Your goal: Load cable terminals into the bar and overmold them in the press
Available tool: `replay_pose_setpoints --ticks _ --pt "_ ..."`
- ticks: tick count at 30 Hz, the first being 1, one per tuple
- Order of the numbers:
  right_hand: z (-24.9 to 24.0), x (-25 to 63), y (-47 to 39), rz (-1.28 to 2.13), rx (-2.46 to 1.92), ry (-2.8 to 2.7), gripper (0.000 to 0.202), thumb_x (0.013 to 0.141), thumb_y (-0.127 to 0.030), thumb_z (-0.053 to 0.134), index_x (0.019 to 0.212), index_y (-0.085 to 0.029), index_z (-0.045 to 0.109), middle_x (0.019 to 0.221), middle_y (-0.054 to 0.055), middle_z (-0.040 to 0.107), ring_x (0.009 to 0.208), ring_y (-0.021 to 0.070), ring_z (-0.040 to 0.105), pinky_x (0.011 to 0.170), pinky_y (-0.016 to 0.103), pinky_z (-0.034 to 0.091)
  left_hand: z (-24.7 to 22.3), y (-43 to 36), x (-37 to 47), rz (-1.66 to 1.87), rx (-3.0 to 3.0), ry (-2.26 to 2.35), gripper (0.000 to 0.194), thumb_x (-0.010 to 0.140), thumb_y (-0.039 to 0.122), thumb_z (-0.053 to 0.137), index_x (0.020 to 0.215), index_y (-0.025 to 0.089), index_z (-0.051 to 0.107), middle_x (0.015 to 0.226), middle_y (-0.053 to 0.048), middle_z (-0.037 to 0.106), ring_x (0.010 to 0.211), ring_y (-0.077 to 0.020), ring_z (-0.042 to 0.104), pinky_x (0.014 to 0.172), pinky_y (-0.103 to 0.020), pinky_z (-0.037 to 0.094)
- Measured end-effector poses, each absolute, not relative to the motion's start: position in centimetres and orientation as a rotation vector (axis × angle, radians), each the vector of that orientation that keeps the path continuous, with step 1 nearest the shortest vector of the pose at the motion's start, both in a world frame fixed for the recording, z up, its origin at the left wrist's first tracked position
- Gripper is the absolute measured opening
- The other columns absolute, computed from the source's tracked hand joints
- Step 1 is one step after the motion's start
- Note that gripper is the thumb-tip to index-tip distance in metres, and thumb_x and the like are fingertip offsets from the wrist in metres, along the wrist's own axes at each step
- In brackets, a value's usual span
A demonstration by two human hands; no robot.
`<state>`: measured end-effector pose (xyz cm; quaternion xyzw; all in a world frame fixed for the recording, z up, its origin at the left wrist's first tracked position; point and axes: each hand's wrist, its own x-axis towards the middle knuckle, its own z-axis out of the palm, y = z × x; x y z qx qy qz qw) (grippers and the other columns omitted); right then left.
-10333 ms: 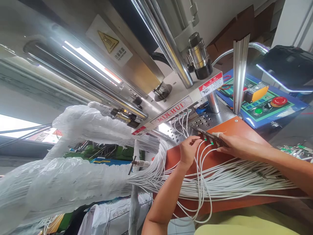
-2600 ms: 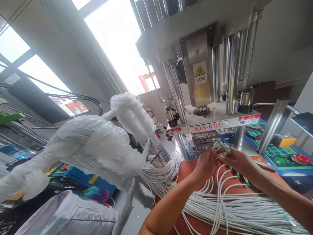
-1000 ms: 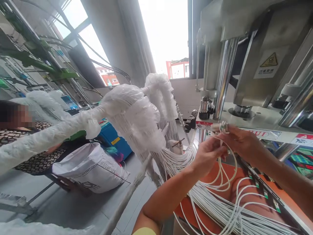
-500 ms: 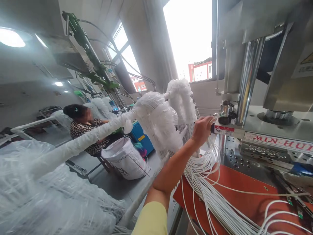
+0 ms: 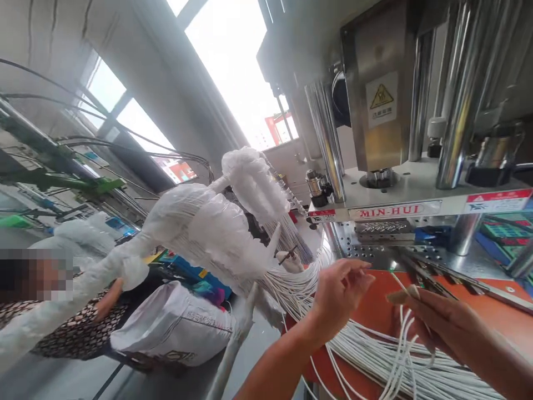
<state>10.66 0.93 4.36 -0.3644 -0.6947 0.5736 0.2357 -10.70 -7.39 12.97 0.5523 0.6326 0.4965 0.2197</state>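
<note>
My left hand (image 5: 343, 291) is raised over the orange work surface (image 5: 375, 283), its fingertips curled together; whatever they hold is too small to make out. To its right, my right hand (image 5: 433, 314) pinches a white cable (image 5: 400, 282) whose small green tip points up and left toward my left hand. Several more white cables hang below my right hand. Under both hands a thick bundle of white cables (image 5: 375, 347) runs across the orange surface.
Behind the hands stands a press (image 5: 383, 208) with shiny columns and a perforated plate. Metal bars lie at the right. Plastic-wrapped cable bundles (image 5: 216, 233) hang from a wrapped rail (image 5: 95, 283) at the left. A person's arm (image 5: 106, 300) and a white sack (image 5: 175, 328) are beyond.
The view has swung right. My left hand has come away from the press's corner fitting to above the orange surface. My right hand has come into view with cables.
</note>
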Motion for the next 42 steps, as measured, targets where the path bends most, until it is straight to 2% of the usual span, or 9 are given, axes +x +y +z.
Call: replay_pose_setpoints --ticks 5,9,16,21,25,29,33,37,42 --pt "3.7 11.0 -0.5 1.623 -1.030 -1.943 0.040 0.075 -0.079 0.055 0.087 -0.047 0.076 0.049 0.002 0.056 0.047 0.0290 0.054 0.049 0.046 0.047 9.2 -7.0 -6.7 1.439 1.008 1.336 0.034 0.081 0.044 0.080 0.097 0.014 0.080 0.077 -0.004 0.068 0.067 -0.0095 0.055 0.064 -0.022 0.044" --pt "4.0 11.3 -1.3 1.667 -1.068 -1.947 0.039 0.078 -0.075 0.057 0.089 -0.041 0.074 0.048 0.001 0.055 0.049 0.0276 0.054 0.047 0.041 0.042 8.7 -6.4 -6.7 1.423 0.845 1.217 0.041 0.074 0.051 0.084 0.084 0.012 0.077 0.067 -0.002 0.063 0.054 -0.0056 0.047 0.049 -0.020 0.034" --pt "3.8 11.5 -1.7 2.071 -1.011 -1.851 0.059 0.084 -0.077 0.054 0.066 -0.021 0.056 0.046 -0.002 0.049 0.041 0.0094 0.031 0.045 0.026 0.020 8.7 -6.4 -6.1 1.273 0.627 1.089 0.051 0.062 0.052 0.092 0.083 0.008 0.076 0.063 0.000 0.059 0.046 -0.0025 0.039 0.038 -0.020 0.016" --pt "3.3 12.3 -1.5 2.036 -0.993 -1.923 0.063 0.090 -0.079 0.046 0.072 -0.020 0.058 0.053 0.000 0.055 0.041 0.0074 0.031 0.042 0.024 0.021 8.5 -6.3 -5.4 1.284 0.543 1.095 0.044 0.059 0.044 0.094 0.072 0.009 0.072 0.059 0.000 0.059 0.042 -0.0012 0.037 0.039 -0.021 0.016" --pt "2.9 12.9 -1.0 1.578 -1.036 -2.051 0.050 0.092 -0.069 0.052 0.098 -0.022 0.068 0.071 0.001 0.065 0.059 0.0135 0.053 0.054 0.025 0.042 8.2 -6.2 -5.1 1.310 0.535 1.130 0.041 0.061 0.044 0.092 0.074 0.010 0.072 0.052 0.003 0.056 0.039 -0.0025 0.037 0.039 -0.021 0.018" --pt "3.4 12.8 -1.0 1.485 -1.068 -1.973 0.046 0.091 -0.063 0.059 0.114 -0.024 0.068 0.085 0.003 0.072 0.070 0.0165 0.063 0.064 0.027 0.052 7.5 -6.1 -5.1 1.311 0.561 1.205 0.040 0.061 0.043 0.090 0.073 0.011 0.070 0.048 0.004 0.053 0.039 -0.0038 0.038 0.039 -0.021 0.020" --pt "3.9 12.3 -1.1 1.380 -1.075 -1.784 0.052 0.093 -0.061 0.059 0.128 -0.024 0.066 0.086 0.003 0.069 0.053 0.0102 0.047 0.048 0.024 0.043 6.1 -6.1 -4.9 1.222 0.614 1.239 0.034 0.063 0.040 0.085 0.072 0.011 0.069 0.051 0.004 0.054 0.041 -0.0039 0.039 0.040 -0.021 0.021" --pt "4.0 12.7 -0.6 1.583 -0.986 -1.789 0.046 0.093 -0.059 0.060 0.110 -0.019 0.074 0.065 -0.001 0.056 0.049 0.0082 0.038 0.043 0.023 0.033 5.3 -6.6 -4.4 1.080 0.824 1.310 0.025 0.070 0.035 0.078 0.076 0.011 0.072 0.056 0.004 0.057 0.042 -0.0036 0.038 0.043 -0.020 0.027" --pt "4.3 13.7 0.0 1.902 -0.950 -1.662 0.043 0.086 -0.058 0.070 0.098 -0.017 0.071 0.059 -0.004 0.051 0.045 0.0059 0.036 0.039 0.022 0.026 5.3 -7.5 -3.6 0.969 1.055 1.364 0.018 0.080 0.029 0.068 0.083 0.012 0.074 0.060 0.002 0.064 0.050 -0.0052 0.047 0.052 -0.018 0.037"
